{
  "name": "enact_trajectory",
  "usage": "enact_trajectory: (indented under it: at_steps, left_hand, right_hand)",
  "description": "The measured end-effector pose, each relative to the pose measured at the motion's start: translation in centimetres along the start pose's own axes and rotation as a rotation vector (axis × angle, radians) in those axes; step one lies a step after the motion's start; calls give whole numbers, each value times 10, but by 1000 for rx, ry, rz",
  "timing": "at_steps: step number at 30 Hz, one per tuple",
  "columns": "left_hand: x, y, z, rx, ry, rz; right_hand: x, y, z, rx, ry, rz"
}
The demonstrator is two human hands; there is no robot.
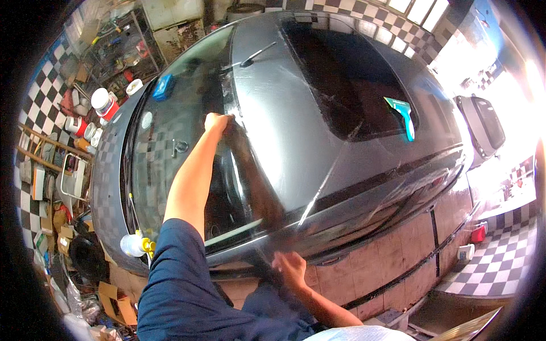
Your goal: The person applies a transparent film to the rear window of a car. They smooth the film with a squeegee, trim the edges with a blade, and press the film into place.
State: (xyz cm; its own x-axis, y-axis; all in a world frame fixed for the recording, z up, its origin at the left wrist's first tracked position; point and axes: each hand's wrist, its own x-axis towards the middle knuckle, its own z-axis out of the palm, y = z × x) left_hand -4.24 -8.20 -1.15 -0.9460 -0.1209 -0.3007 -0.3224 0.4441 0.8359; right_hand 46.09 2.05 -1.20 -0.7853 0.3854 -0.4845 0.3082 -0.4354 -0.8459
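Note:
My left arm reaches over the windshield (165,128) of a dark grey car. My left hand (216,122) is closed at the glass's top edge, beside the roof (267,108), with its fingertips on the end of a dark see-through sheet (259,176) that looks like window film. The sheet slants along the roof edge toward me. My right hand (290,268), slightly blurred, is curled closed low beside the car's near side; what it holds, if anything, is hidden. A teal squeegee (407,118) lies on the roof by the dark sunroof (347,74).
On the windshield's far side lies a blue pack (163,87). A spray bottle (135,245) with a yellow head stands near the windshield's lower near corner. White and red buckets (103,103), a cardboard box (116,304) and clutter line the left. A roof antenna (259,54) sticks up.

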Motion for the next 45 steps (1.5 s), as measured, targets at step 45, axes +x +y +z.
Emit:
enact_trajectory:
  at_steps: [45]
  left_hand:
    - [-358, -208, -23, 369, 561, 401]
  right_hand:
    - [309, -423, -102, -1441, 187, -1049]
